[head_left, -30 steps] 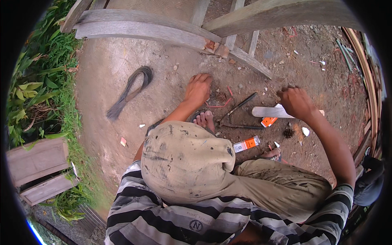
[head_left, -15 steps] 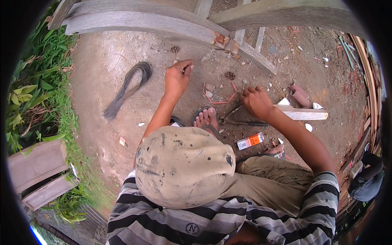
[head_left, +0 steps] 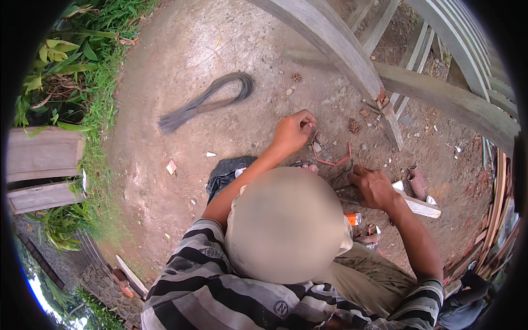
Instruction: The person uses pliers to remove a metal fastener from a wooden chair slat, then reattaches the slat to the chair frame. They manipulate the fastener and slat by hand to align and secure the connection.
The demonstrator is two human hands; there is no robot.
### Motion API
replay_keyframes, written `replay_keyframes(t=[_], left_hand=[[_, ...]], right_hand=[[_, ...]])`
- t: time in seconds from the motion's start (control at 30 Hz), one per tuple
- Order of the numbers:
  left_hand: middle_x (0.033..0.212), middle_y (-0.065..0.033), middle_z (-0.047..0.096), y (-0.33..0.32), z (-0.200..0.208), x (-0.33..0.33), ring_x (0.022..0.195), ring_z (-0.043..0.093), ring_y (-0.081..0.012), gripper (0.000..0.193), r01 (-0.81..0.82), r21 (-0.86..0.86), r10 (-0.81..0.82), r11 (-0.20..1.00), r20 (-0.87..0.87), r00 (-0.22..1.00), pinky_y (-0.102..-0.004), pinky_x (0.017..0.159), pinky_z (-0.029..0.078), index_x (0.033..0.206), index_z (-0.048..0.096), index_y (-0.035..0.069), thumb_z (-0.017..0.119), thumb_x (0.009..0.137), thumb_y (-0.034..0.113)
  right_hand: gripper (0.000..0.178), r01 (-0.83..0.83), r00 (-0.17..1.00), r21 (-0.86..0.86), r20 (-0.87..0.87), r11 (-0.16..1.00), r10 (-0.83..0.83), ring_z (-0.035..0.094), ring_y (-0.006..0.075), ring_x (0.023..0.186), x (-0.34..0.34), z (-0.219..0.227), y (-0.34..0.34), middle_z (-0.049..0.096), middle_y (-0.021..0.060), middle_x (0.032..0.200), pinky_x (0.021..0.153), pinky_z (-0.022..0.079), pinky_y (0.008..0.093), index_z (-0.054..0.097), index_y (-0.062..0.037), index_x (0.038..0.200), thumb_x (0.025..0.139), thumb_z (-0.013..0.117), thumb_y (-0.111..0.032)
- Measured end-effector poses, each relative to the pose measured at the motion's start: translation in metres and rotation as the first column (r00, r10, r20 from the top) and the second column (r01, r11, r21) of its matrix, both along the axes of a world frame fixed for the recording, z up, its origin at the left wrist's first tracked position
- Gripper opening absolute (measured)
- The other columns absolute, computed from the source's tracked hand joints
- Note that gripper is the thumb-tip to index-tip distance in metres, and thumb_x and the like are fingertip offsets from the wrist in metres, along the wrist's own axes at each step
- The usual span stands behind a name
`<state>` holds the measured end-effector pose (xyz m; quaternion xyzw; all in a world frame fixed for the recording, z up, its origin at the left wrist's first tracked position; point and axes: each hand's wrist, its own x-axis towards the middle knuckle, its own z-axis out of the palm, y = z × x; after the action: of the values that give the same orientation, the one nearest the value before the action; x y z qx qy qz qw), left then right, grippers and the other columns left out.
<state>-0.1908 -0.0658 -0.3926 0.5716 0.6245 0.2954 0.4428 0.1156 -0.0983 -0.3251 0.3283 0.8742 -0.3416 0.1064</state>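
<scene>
My left hand (head_left: 294, 132) hovers above the dirt with its thumb and fingers pinched together; whatever sits between them is too small to make out. Just beyond its fingertips lies a thin red strip (head_left: 334, 164) bent into an open U, with small stones beside it. My right hand (head_left: 374, 187) has its fingers curled downward to the right of that strip, and their grip is hidden. Partly under it on the ground is a dark long-handled tool (head_left: 346, 193), mostly covered. A looped bundle of grey wire (head_left: 184, 115) rests on the ground farther left.
Weathered wooden beams (head_left: 330, 33) cross the far right. A pale wood piece (head_left: 421, 208), a brown tube (head_left: 417, 183) and an orange-and-white box (head_left: 353, 219) lie by my right arm. A black plastic bag (head_left: 223, 175) is beside my left forearm. Another person (head_left: 465, 302) is at lower right.
The view has swung, so the ground and beams appear shifted and turned. My left hand has come closer to the red strip and to my right hand. Both hands keep their fingers curled.
</scene>
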Motion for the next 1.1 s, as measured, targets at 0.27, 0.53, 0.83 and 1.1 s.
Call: replay_keyframes(t=[0.27, 0.53, 0.83, 1.1], left_hand=[[0.108, -0.0140, 0.078, -0.009, 0.021, -0.010, 0.099, 0.074, -0.0239, 0.032, 0.061, -0.074, -0.051, 0.995, 0.136, 0.989, -0.0372, 0.089, 0.055, 0.128, 0.065, 0.003, 0.063, 0.097, 0.010], [0.109, -0.0201, 0.072, 0.018, 0.022, -0.092, 0.097, 0.069, -0.0382, 0.028, -0.408, 0.509, 0.623, 0.758, -0.380, 0.683, -0.0488, 0.086, 0.052, 0.116, 0.066, 0.000, 0.072, 0.094, 0.017], [0.089, -0.0222, 0.072, 0.048, 0.005, -0.145, 0.088, 0.069, -0.0423, 0.020, -0.423, 0.357, 0.553, 0.833, -0.483, 0.679, -0.0490, 0.076, 0.051, 0.092, 0.073, 0.002, 0.076, 0.092, 0.022], [0.080, -0.0171, 0.073, 0.045, 0.020, -0.158, 0.073, 0.070, -0.0344, 0.015, -0.398, 0.302, 0.498, 0.866, -0.446, 0.744, -0.0428, 0.070, 0.053, 0.093, 0.074, 0.004, 0.075, 0.093, 0.019]], right_hand=[[0.028, 0.302, 0.948, -0.027, -0.094, 0.953, -0.303, 0.069, 0.0420, 0.079, 0.011, 0.017, 0.023, 0.068, 0.0170, 0.080, 0.074, 0.055, 0.0482, 0.073, -0.0063, 0.100, 0.073, 0.070, -0.012], [0.046, 0.157, 0.778, -0.543, -0.446, 0.825, -0.442, 0.059, 0.0362, 0.132, -0.020, -0.018, -0.008, 0.061, 0.0172, 0.143, 0.109, 0.048, 0.0433, 0.063, -0.0031, 0.138, 0.092, 0.062, -0.001], [0.040, 0.166, 0.743, -0.713, -0.364, 0.681, -0.562, 0.049, 0.0309, 0.143, -0.031, -0.017, -0.004, 0.058, 0.0147, 0.150, 0.119, 0.037, 0.0421, 0.055, -0.0065, 0.147, 0.108, 0.054, -0.015], [0.044, 0.224, 0.840, -0.779, -0.150, 0.586, -0.521, 0.047, 0.0286, 0.144, -0.030, 0.002, 0.013, 0.056, 0.0167, 0.151, 0.121, 0.034, 0.0417, 0.052, -0.0051, 0.150, 0.110, 0.054, -0.024]])
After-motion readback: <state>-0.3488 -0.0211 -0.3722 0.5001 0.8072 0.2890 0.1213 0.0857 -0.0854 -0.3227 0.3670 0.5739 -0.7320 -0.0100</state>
